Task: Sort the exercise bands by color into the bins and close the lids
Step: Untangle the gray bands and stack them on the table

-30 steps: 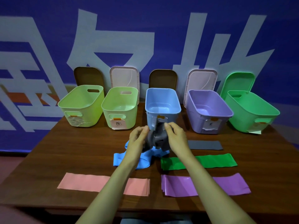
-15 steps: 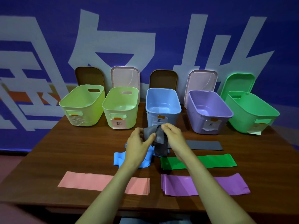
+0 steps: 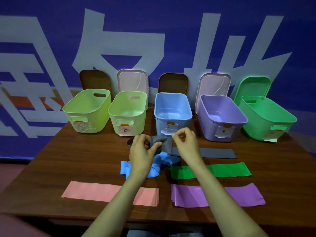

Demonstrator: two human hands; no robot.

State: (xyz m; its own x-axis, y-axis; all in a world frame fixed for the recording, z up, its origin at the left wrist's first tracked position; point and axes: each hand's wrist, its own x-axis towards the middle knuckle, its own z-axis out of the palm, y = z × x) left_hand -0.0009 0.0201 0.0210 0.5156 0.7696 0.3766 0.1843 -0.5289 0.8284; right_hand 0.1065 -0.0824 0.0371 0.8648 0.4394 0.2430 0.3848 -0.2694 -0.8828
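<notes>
Gripping one end of the bunched grey band point(image 3: 161, 142) with the left hand point(image 3: 142, 154), fingers curling round it, and pinching the other end between thumb and forefinger of the right hand point(image 3: 187, 146). Holding it between both hands, just above the wooden table point(image 3: 68, 159) and in front of the blue bin point(image 3: 184, 125). Hovering over a crumpled blue band point(image 3: 124, 168) and partly hiding it under the left wrist. Crossing, with the right forearm, a flat grey band point(image 3: 218, 153), a green band point(image 3: 225, 170) and a purple band point(image 3: 244, 194), all lying one below another on the right half of the table. Not being able to tell whether the bunched band's hanging end is touching the flat one. Passing the left forearm over a pink band point(image 3: 92, 190) lying flat near the front edge.

Facing five open bins in a row along the far edge: left yellow-green bin point(image 3: 95, 124), second yellow-green bin point(image 3: 140, 127), the blue one, purple bin point(image 3: 206, 129), green bin point(image 3: 256, 127). Finding a lid standing upright behind each: left brown lid point(image 3: 94, 79), left pink lid point(image 3: 132, 81), middle brown lid point(image 3: 173, 82), right pink lid point(image 3: 213, 84), green lid point(image 3: 253, 86).
</notes>
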